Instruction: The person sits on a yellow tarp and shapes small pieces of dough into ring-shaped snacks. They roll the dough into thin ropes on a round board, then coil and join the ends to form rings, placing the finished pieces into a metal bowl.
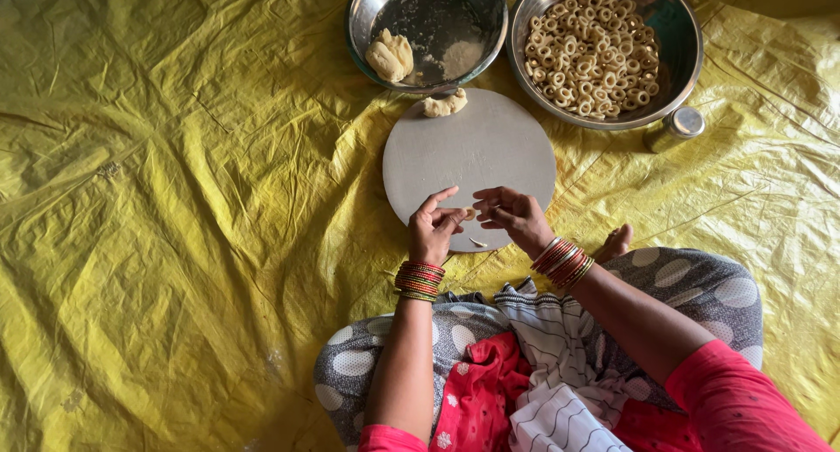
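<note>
My left hand (432, 228) and my right hand (514, 215) meet over the near edge of a round grey board (472, 150). Between their fingertips they pinch a small piece of pale dough (470, 214). A thin scrap of dough (478, 242) lies on the board just below the hands. Both wrists wear red and gold bangles. A lump of dough (445, 105) rests on the board's far edge.
A steel bowl (426, 30) at the back holds more dough (389, 56). Next to it, a larger steel bowl (669, 41) holds several dough rings (591, 54). A small steel cup (675, 126) stands at its right. A crumpled yellow sheet (175, 198) covers the floor.
</note>
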